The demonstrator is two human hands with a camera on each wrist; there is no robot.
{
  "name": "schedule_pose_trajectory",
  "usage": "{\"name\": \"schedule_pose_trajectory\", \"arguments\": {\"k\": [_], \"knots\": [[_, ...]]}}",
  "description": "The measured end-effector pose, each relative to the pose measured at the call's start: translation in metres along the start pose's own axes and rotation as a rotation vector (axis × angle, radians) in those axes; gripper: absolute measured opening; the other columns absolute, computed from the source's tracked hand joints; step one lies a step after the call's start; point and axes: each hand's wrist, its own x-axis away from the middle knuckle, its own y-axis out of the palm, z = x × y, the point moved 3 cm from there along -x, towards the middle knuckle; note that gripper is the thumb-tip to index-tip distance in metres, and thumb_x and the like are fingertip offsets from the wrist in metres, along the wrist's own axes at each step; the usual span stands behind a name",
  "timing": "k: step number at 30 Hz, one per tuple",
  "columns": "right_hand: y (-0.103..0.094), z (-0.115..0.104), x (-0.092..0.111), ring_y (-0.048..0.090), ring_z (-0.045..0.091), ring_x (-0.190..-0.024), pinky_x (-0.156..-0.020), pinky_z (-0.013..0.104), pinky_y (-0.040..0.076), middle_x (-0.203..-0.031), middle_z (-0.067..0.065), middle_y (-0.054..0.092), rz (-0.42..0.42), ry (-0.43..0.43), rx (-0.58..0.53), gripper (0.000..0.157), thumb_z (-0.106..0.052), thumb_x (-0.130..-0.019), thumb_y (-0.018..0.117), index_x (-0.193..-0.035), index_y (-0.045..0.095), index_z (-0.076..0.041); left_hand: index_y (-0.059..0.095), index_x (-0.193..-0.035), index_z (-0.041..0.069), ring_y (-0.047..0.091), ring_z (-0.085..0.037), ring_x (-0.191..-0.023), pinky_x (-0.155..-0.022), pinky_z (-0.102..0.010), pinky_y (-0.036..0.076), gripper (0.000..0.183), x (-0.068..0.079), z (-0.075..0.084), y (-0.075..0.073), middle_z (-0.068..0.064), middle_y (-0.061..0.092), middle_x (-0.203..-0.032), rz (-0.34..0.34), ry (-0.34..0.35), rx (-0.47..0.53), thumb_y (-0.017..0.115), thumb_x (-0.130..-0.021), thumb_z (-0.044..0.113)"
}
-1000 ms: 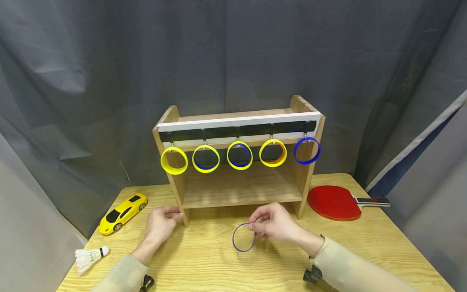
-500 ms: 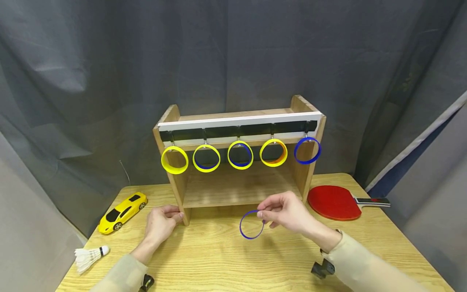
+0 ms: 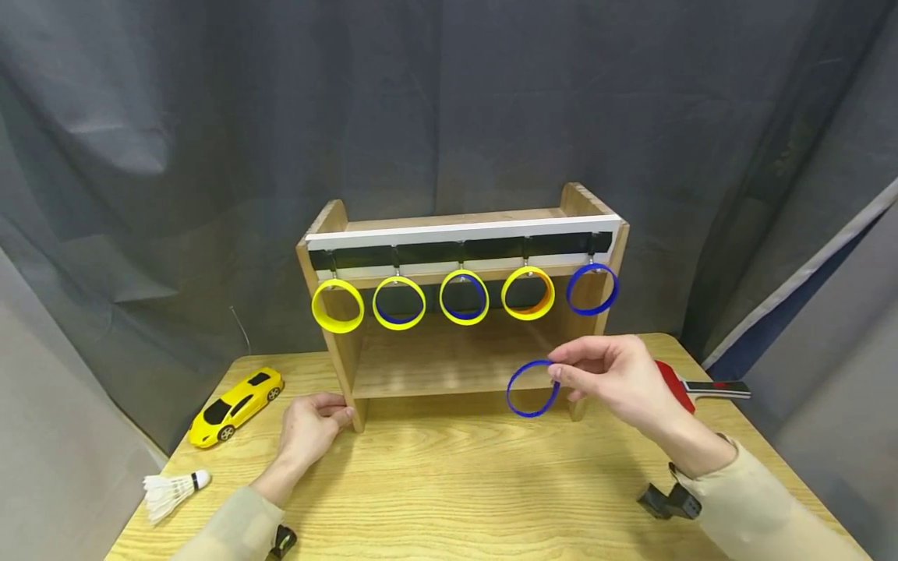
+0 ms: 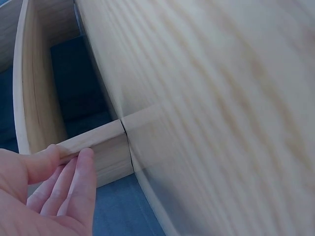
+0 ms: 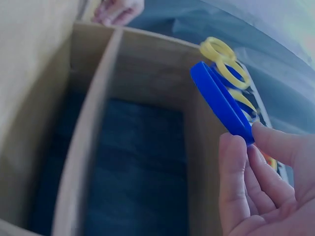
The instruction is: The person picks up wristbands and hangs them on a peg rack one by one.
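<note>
My right hand (image 3: pixel 617 382) pinches a thin blue ring (image 5: pixel 216 103) at its right side between thumb and fingertips. The ring is upright, in front of the lower right part of the wooden shelf (image 3: pixel 449 354). With thumb and fingers, my left hand (image 3: pixel 309 428) grips the bottom of the shelf's left side panel (image 4: pixel 110 169). Several rings hang from hooks along the shelf's front: a yellow ring (image 3: pixel 337 326) is at the far left, and a blue ring (image 3: pixel 593 312) at the far right. Between them, yellow rings show blue or orange inside.
A yellow toy car (image 3: pixel 235 407) and a shuttlecock (image 3: pixel 168 492) lie on the table (image 3: pixel 435 499) at the left. Right of the shelf is a red table tennis bat (image 3: pixel 675 386), partly behind my right hand. Grey curtains (image 3: pixel 435 101) stand behind.
My right hand has lifted the blue ring up and to the right, from low over the table to the shelf's lower right. My left hand stays on the side panel.
</note>
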Motion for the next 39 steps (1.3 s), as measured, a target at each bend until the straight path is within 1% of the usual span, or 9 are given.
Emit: {"name": "schedule_pose_trajectory", "arguments": {"k": [4,9,15,20,24,27,31,35,39], "knots": [[-0.019,-0.007,0.001,0.081,0.011,-0.072,-0.069,0.028,0.067,-0.091,-0.013,0.085,0.085,-0.03,0.046,0.022,-0.005,-0.098,0.086,-0.116,0.082,0.005,0.086,-0.117,0.004,0.078,-0.008,-0.08,-0.067,-0.02,0.055,0.022,0.0,0.001,-0.001,-0.011,0.089,-0.101,-0.002,0.01,0.004,0.085,-0.099,0.015],[-0.042,-0.017,0.001,0.082,0.014,-0.075,-0.072,0.026,0.068,-0.094,-0.012,0.087,0.166,-0.059,0.085,0.024,-0.006,-0.099,0.086,-0.12,0.081,0.003,0.086,-0.117,0.003,0.078,-0.008,-0.08,-0.066,-0.02,0.056,0.022,0.0,0.001,-0.001,-0.011,0.089,-0.101,-0.005,0.01,0.012,0.084,-0.099,0.016],[-0.07,-0.031,0.0,0.081,0.015,-0.075,-0.073,0.025,0.067,-0.095,-0.015,0.087,0.269,-0.04,0.082,0.026,-0.007,-0.099,0.086,-0.124,0.081,0.001,0.086,-0.118,0.004,0.079,-0.008,-0.081,-0.067,-0.02,0.055,0.022,0.0,0.002,-0.001,-0.011,0.089,-0.1,-0.008,0.009,0.003,0.085,-0.1,0.017],[-0.087,-0.04,-0.006,0.081,0.01,-0.078,-0.076,0.02,0.066,-0.099,-0.021,0.085,0.329,-0.02,0.125,0.029,-0.015,-0.102,0.085,-0.128,0.081,-0.004,0.086,-0.118,0.004,0.078,-0.006,-0.08,-0.067,-0.02,0.054,0.022,0.0,0.002,-0.002,-0.01,0.089,-0.1,-0.004,0.006,-0.005,0.085,-0.099,0.016],[-0.093,-0.044,-0.017,0.081,0.009,-0.083,-0.076,0.021,0.066,-0.101,-0.021,0.085,0.332,-0.027,0.114,0.03,-0.017,-0.102,0.084,-0.129,0.08,-0.004,0.086,-0.117,0.004,0.077,-0.006,-0.08,-0.068,-0.02,0.054,0.021,0.0,0.002,-0.002,-0.01,0.089,-0.1,0.003,0.0,-0.008,0.085,-0.099,0.015],[-0.096,-0.046,-0.026,0.079,0.009,-0.086,-0.074,0.022,0.066,-0.102,-0.022,0.084,0.321,-0.03,0.118,0.03,-0.018,-0.103,0.084,-0.13,0.081,-0.005,0.086,-0.117,0.003,0.079,-0.009,-0.08,-0.067,-0.02,0.055,0.022,0.0,0.002,-0.002,-0.011,0.089,-0.1,0.002,0.0,-0.001,0.085,-0.098,0.014],[-0.101,-0.044,-0.037,0.075,0.01,-0.088,-0.074,0.021,0.065,-0.102,-0.027,0.082,0.317,-0.024,0.146,0.03,-0.021,-0.104,0.083,-0.13,0.082,-0.007,0.086,-0.118,0.003,0.081,-0.011,-0.081,-0.066,-0.02,0.056,0.022,0.0,0.001,-0.001,-0.011,0.089,-0.1,0.001,0.0,0.008,0.085,-0.098,0.014],[-0.105,-0.04,-0.043,0.072,0.011,-0.091,-0.074,0.021,0.065,-0.101,-0.028,0.082,0.302,-0.012,0.152,0.031,-0.024,-0.105,0.082,-0.131,0.082,-0.007,0.086,-0.118,0.003,0.08,-0.008,-0.08,-0.066,-0.019,0.057,0.022,0.0,0.0,-0.001,-0.012,0.089,-0.101,0.001,0.002,0.014,0.085,-0.098,0.013],[-0.106,-0.035,-0.048,0.073,0.011,-0.091,-0.074,0.022,0.065,-0.1,-0.028,0.083,0.283,-0.009,0.168,0.034,-0.027,-0.105,0.082,-0.131,0.082,-0.006,0.085,-0.118,0.002,0.08,-0.007,-0.08,-0.067,-0.019,0.057,0.023,0.0,0.0,-0.001,-0.013,0.089,-0.101,-0.002,0.001,0.025,0.085,-0.098,0.012]]}}
